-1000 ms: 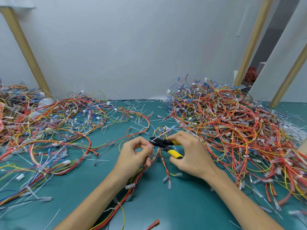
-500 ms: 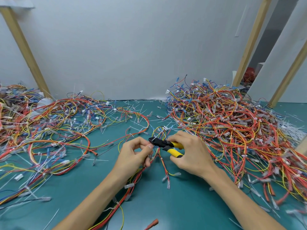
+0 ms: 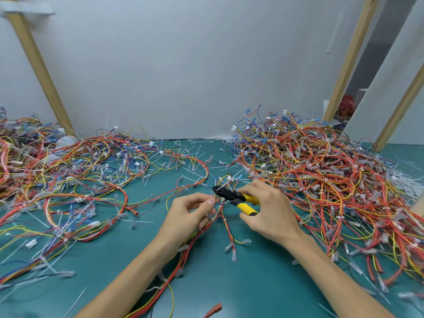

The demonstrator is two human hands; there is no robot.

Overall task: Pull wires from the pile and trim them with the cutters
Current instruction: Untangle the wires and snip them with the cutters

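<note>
My right hand [image 3: 268, 210] grips the yellow-handled cutters [image 3: 238, 199], whose black jaws point left over the middle of the green table. My left hand [image 3: 188, 214] pinches a thin wire bundle [image 3: 226, 228] just left of the jaws; red, yellow and black strands trail from it toward me. The jaws sit against the wires near a white cable tie. A big tangled wire pile [image 3: 321, 180] rises to the right of my right hand. A flatter spread of wires [image 3: 68, 180] covers the left side.
The green table [image 3: 252, 290] carries scattered white cable-tie offcuts and clear connector sleeves. A loose red terminal [image 3: 213, 309] lies near the front edge. Wooden posts [image 3: 39, 67] lean against the grey wall at left and right. White shredded offcuts [image 3: 406, 182] lie far right.
Both hands stay almost in place. The cutters' jaws have shifted slightly up and left along the bundle held by my left hand.
</note>
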